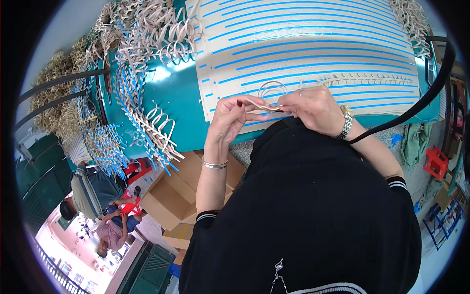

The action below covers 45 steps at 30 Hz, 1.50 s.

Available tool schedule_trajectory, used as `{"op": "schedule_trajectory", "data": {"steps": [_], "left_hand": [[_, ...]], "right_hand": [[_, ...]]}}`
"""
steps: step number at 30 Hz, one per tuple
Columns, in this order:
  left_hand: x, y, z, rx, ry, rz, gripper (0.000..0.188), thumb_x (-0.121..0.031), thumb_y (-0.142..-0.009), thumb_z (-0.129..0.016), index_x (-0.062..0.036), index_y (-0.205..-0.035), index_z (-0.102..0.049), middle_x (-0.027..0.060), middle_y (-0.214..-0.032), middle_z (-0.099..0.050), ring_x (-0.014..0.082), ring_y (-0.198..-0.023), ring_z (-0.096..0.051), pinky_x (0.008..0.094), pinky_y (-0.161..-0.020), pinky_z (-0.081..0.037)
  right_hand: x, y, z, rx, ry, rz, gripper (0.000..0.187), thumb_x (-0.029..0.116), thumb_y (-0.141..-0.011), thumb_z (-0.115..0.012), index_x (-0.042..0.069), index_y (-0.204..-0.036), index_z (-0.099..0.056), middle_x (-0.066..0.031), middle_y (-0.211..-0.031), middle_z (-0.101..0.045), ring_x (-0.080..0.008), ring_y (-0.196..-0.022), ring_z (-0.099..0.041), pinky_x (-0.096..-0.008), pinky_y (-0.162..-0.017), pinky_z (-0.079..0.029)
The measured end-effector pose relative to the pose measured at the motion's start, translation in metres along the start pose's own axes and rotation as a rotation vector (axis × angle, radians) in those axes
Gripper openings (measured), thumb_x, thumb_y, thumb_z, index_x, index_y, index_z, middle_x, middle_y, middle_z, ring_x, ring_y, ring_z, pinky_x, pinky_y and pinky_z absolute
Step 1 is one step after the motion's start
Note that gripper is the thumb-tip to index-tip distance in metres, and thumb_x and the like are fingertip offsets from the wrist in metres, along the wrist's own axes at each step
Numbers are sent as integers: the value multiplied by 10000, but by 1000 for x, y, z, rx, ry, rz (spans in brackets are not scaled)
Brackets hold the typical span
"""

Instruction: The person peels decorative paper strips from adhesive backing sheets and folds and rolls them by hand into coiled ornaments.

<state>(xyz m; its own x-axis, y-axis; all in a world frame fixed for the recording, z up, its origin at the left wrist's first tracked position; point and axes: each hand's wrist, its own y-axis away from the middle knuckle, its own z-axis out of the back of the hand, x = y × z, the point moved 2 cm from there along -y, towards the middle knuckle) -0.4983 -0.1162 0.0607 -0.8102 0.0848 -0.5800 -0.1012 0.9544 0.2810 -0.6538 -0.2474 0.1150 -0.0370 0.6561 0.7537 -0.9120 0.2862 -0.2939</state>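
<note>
Between left hand [228,119] and right hand [317,110], a thin beige strip [264,106], pinched by both, beside blue-striped sheets [313,63].

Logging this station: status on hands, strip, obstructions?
Left hand and right hand pinching pale strip. Blue-striped sheets just beyond. Black cable near wristwatch, apart from strip.

Pale strip [265,106], partly invisible (behind fingers [290,101]).
</note>
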Motion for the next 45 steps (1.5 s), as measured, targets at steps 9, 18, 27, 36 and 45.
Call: {"op": "schedule_trajectory", "data": {"steps": [9,18,27,36,45], "left_hand": [[6,4,-8,-30,-239,-41,136,26,-700,-673,33,-831,-635,174,-896,-633,249,-869,-620,315,-761,-513],[-3,18,-43,-301,-559,-202,117,-18,-715,-679,29,-806,-622,159,-854,-639,200,-785,-619,314,-772,-492],[11,17,-82,-328,-676,-207,91,19,-729,-651,45,-808,-616,154,-836,-638,168,-736,-619,277,-725,-507],[10,25,-100,-341,-654,-248,64,34,-743,-627,40,-796,-592,149,-822,-620,182,-785,-604,274,-730,-492],[8,16,-68,-248,-239,-116,73,-23,-818,-570,-3,-836,-503,171,-944,-586,293,-917,-602,418,-841,-514]], "right_hand": [[2,-1,1,200,-67,-184,322,13,-767,-573,60,-1082,-528,-93,-667,-626,-255,-608,-616,-324,-555,-482],[6,7,14,199,-154,-206,854,66,-741,-639,146,-1385,-83,-133,-937,-639,-318,-662,-595,-350,-632,-491],[5,23,43,410,-472,-467,806,106,-758,-659,111,-1366,-129,-166,-967,-626,-249,-587,-619,-331,-559,-495],[-48,55,63,374,-242,-226,587,249,-780,-653,57,-1231,-330,-116,-755,-648,-176,-521,-628,-262,-506,-474],[-35,61,76,300,-538,-260,121,106,-835,-566,-1,-887,-589,-50,-595,-614,-89,-467,-580,-195,-428,-430]]}}
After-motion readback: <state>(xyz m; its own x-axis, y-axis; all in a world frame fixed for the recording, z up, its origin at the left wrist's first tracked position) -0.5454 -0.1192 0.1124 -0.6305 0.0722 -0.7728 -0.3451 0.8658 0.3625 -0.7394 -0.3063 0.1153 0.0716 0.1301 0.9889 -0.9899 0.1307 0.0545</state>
